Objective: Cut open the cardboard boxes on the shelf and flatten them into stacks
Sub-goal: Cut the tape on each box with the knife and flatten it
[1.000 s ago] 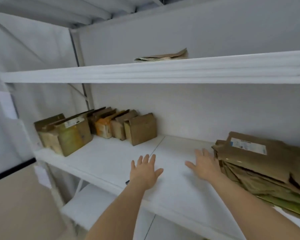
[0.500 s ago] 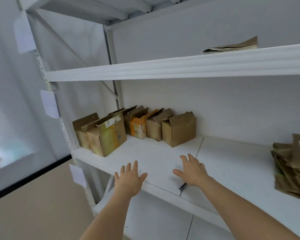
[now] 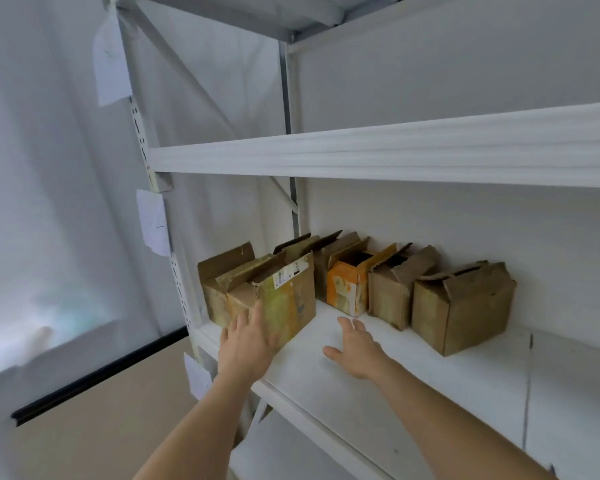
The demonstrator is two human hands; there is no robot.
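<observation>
Reaching further left than before, open left hand (image 3: 248,341) meets labelled box (image 3: 284,299); right hand (image 3: 355,348) open.

Soft, even daylight fills the scene, brightest at the left, where the pale wall (image 3: 49,202) washes out into a hazy glow. Shadows are faint (a dim band under the upper shelf (image 3: 395,157)). The left hand (image 3: 248,341) is smeared by motion blur, and the whole frame looks slightly soft. Wide-angle distortion bends the upright (image 3: 146,161) and shelf edges.
</observation>
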